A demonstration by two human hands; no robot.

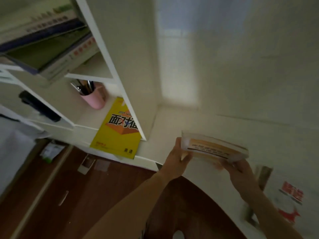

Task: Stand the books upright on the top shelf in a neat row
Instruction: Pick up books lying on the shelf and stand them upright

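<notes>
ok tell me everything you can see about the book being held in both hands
The book is thick and blurred by motion, with a pale cover and an orange band carrying dark print too smeared to read. It lies roughly level, spine toward the camera, tilting down to the right, in front of the white desk surface, right of the shelf unit. The left hand grips its left end and the right hand holds its right end from below. It is not yet on any shelf.

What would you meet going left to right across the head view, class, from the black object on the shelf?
Black object on the shelf → pink pen cup → yellow book lying flat → left hand → orange-and-white book → right hand.
</notes>
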